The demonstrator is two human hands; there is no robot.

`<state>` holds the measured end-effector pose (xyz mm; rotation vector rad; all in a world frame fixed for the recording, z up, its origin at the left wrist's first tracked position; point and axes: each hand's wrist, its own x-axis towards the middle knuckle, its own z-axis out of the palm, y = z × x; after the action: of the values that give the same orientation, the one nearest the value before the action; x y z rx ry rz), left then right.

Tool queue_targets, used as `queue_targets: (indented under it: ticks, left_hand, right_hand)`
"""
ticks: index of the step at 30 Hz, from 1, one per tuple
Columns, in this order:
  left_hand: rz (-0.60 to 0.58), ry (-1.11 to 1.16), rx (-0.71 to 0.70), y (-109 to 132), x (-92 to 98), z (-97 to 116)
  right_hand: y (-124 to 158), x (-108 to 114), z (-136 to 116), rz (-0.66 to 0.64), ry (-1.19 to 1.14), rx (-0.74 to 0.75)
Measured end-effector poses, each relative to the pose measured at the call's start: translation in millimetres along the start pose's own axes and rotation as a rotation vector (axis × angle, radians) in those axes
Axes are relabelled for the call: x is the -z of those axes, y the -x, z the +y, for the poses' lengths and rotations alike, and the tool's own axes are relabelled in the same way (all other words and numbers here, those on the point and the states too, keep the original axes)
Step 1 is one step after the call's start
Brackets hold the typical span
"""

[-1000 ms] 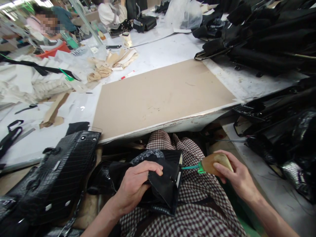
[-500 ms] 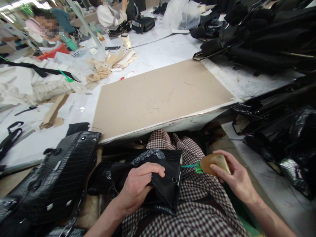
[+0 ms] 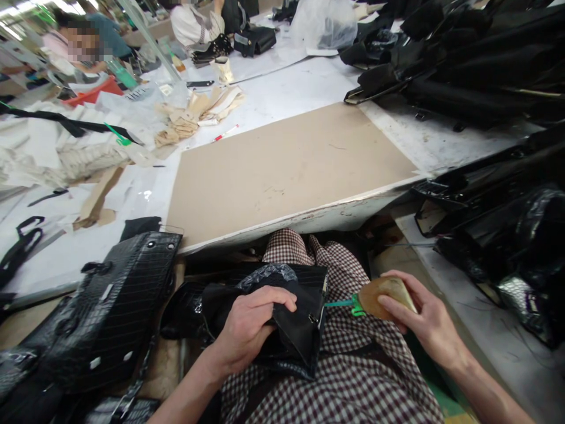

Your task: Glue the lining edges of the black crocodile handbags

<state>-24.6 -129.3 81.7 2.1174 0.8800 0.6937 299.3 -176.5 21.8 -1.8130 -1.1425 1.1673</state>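
A black handbag point(image 3: 304, 327) lies across my lap on checked cloth point(image 3: 353, 377). My left hand point(image 3: 253, 321) is closed on a black flap of it, fingers curled over the material. In my right hand point(image 3: 419, 312) is a glue bottle point(image 3: 382, 297) with amber contents, tipped sideways. Its thin green nozzle point(image 3: 339, 304) points left and meets the bag's right edge; whether the tip is inside the edge I cannot make out. Clear plastic film point(image 3: 269, 274) wraps the bag's handle.
A tan board point(image 3: 282, 159) covers the table's near part. Another black crocodile-pattern bag point(image 3: 123, 306) lies at my left. Black bag pieces point(image 3: 477, 76) are heaped at right. Tan scraps point(image 3: 198, 112) and a red-white pen point(image 3: 226, 133) lie beyond the board. Co-workers point(image 3: 194, 23) sit farther back.
The nozzle has shifted slightly down along the bag's right edge, with the bottle moving a little right and down. My left hand keeps its hold on the flap.
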Motion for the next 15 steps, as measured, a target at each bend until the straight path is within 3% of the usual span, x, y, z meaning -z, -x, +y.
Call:
queue_targets:
  ticks: [5, 15]
  left_hand:
    - [0.005, 0.010, 0.013, 0.5, -0.8, -0.9]
    - [-0.007, 0.019, 0.025, 1.2, -1.7, -2.6]
  right_hand:
    - [10.6, -0.1, 0.0, 0.027, -0.025, -0.007]
    - [36.7, 0.1, 8.7, -0.105, -0.099, -0.050]
